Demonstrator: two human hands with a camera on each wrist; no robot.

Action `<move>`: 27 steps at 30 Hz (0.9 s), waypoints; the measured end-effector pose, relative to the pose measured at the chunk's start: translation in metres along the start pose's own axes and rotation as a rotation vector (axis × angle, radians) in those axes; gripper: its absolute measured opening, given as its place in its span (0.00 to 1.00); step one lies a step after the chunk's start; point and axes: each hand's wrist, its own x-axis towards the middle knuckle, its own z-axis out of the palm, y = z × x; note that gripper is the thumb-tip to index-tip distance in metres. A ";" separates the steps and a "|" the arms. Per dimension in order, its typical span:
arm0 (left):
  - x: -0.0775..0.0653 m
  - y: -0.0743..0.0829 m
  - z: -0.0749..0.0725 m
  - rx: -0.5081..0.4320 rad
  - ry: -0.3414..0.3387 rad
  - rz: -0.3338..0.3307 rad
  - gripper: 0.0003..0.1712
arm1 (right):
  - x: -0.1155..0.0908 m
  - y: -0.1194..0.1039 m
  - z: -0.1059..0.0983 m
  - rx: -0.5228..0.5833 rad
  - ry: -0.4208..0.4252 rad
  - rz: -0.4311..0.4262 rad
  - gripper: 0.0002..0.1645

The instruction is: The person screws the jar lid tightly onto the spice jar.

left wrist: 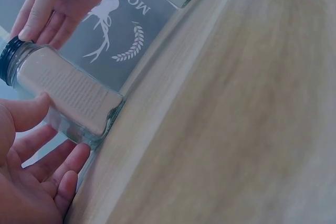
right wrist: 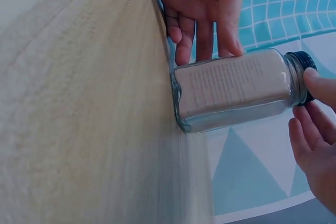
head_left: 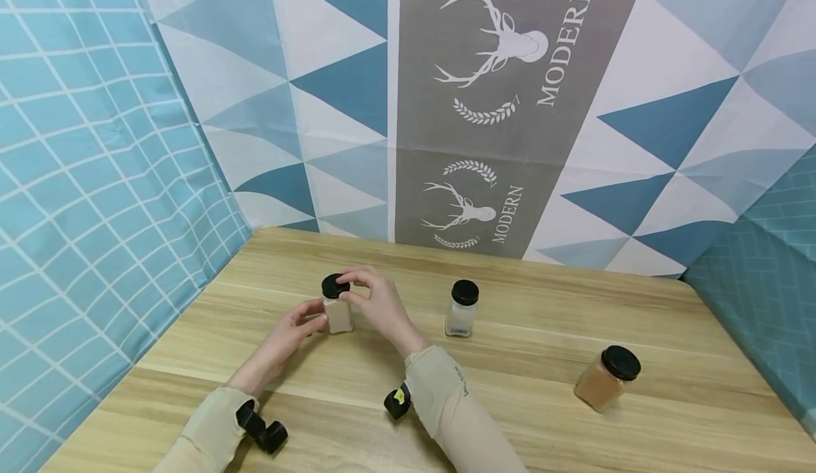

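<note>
A square glass jar [head_left: 339, 317] of pale powder stands upright on the wooden table, left of the middle. My left hand [head_left: 287, 338] holds it at the side, thumb on the near face and fingers round behind. Pinched between the thumb and fingers of my right hand [head_left: 382, 306] is the jar's black lid [head_left: 331, 287]. In the left wrist view small printed text shows through the glass body [left wrist: 68, 87]. The right wrist view has the lid [right wrist: 303, 77] seated on the jar's neck, with the right thumb against its rim.
To the right of my right hand stands a second black-lidded jar [head_left: 460, 317] with whitish contents. A jar of orange-brown powder [head_left: 599, 382] is farther right, nearer the front. Patterned cloth [head_left: 344, 105] hangs behind the table [head_left: 529, 416], and blue checked cloth [head_left: 95, 175] borders its left.
</note>
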 end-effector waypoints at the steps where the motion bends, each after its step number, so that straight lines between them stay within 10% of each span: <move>1: 0.000 0.000 0.000 0.004 -0.002 0.000 0.32 | 0.000 0.000 0.000 -0.001 0.005 -0.001 0.12; 27: 0.002 -0.002 0.002 -0.032 0.015 0.011 0.30 | 0.002 0.000 -0.001 0.103 -0.091 0.003 0.16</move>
